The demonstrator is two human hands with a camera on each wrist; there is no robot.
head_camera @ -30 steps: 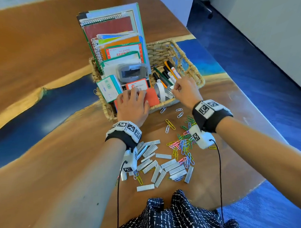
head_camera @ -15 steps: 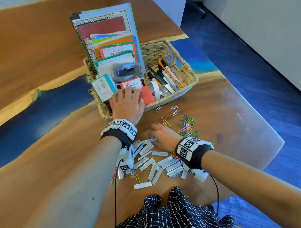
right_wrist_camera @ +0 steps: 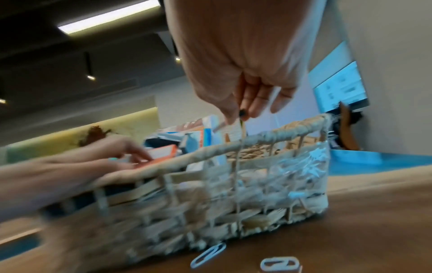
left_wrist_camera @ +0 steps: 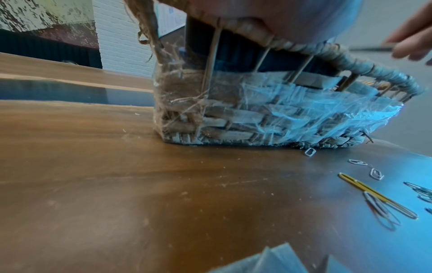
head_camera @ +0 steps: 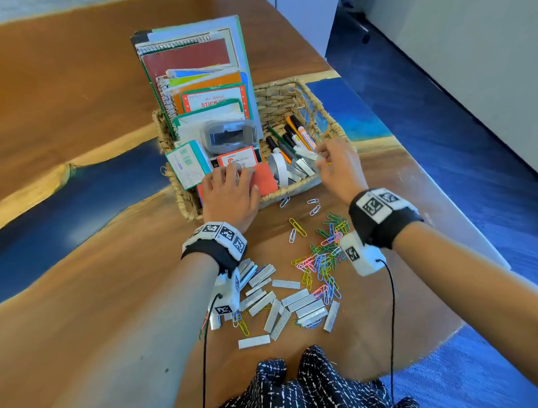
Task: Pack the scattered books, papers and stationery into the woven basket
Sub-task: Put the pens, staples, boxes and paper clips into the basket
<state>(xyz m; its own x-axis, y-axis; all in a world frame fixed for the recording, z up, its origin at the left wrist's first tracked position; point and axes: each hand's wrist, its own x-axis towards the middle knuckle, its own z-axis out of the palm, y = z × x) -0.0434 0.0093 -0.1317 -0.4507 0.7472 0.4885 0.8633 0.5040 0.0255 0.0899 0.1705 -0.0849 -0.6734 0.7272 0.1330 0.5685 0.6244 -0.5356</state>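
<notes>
Right now the woven basket (head_camera: 294, 189) stands on the wooden table (head_camera: 74, 88), toward twelve o'clock from the person, its near rim facing six o'clock. Inside, upright notebooks (head_camera: 192, 57) and pads fill the nine o'clock half, with a grey tape dispenser (head_camera: 227, 136) leaning in front of them and a teal box (head_camera: 187, 164) tilted at the basket's eight o'clock corner. Markers and pens (head_camera: 293, 136) lie slanted in the three o'clock half, above a few strips of staples (head_camera: 303, 169) already in the basket.

Resting over the near rim, the left hand (head_camera: 229, 194) lies palm down with fingers fairly straight, pressing on a red pad (head_camera: 265, 181) and the red-labelled box (head_camera: 238, 157) behind it. The right hand (head_camera: 336, 168) hovers above the basket's four o'clock corner, thumb and fingers pinching a small bundle of staple strips (head_camera: 307, 153); the right wrist view shows something thin and dark held between fingertips (right_wrist_camera: 253, 103), too blurred to identify further.

On the table at six o'clock from the basket, more staple strips (head_camera: 295, 303) lie scattered in a loose heap, and coloured paper clips (head_camera: 324, 256) spread just beside them toward three o'clock. A few white clips (head_camera: 313, 205) sit near the basket's base. A patterned dark garment (head_camera: 298, 386) shows at the bottom edge.
</notes>
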